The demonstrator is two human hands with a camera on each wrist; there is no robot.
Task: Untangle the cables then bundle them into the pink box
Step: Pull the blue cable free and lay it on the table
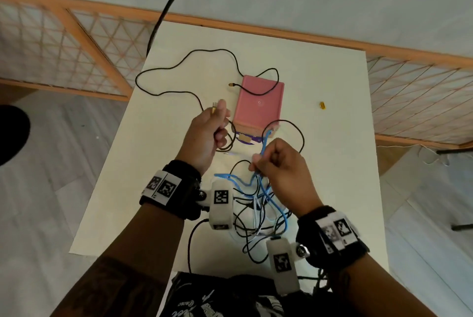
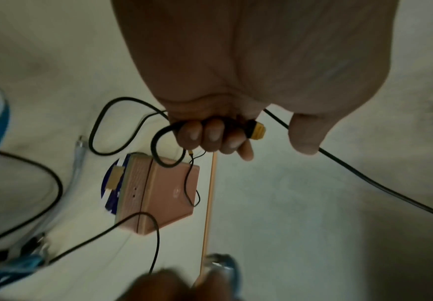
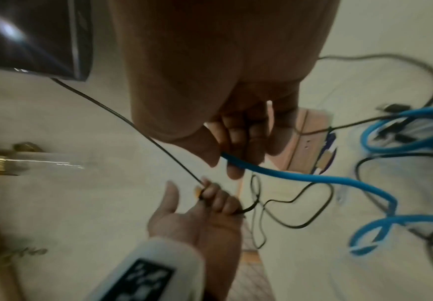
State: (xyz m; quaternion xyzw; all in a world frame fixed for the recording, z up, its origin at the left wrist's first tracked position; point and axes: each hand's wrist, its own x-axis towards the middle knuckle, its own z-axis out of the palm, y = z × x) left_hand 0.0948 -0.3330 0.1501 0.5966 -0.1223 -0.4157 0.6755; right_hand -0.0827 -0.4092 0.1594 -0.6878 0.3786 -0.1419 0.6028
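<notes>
Left hand (image 1: 204, 134) grip curls round black cable (image 1: 163, 68) near yellow plug (image 2: 256, 130); right hand (image 1: 279, 165) pinches blue cable (image 1: 263, 145). Tangle (image 1: 256, 214) lies on desk (image 1: 320, 163) below both; pink box (image 1: 259, 104) beyond, closed.

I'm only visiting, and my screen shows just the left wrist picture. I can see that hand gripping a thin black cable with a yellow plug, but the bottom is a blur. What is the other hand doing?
Observer: The right hand pinches a thick blue cable, held up above the white table.
Visitor: Is that blue one free of the rest?
Observer: It doesn't look so. Nearer the person it runs down into a tangle of thin black and white cables lying on the table.
Visitor: Is anything else lying about?
Observer: A small yellow piece lies alone on the table, to the right of the pink rectangular box.
</notes>
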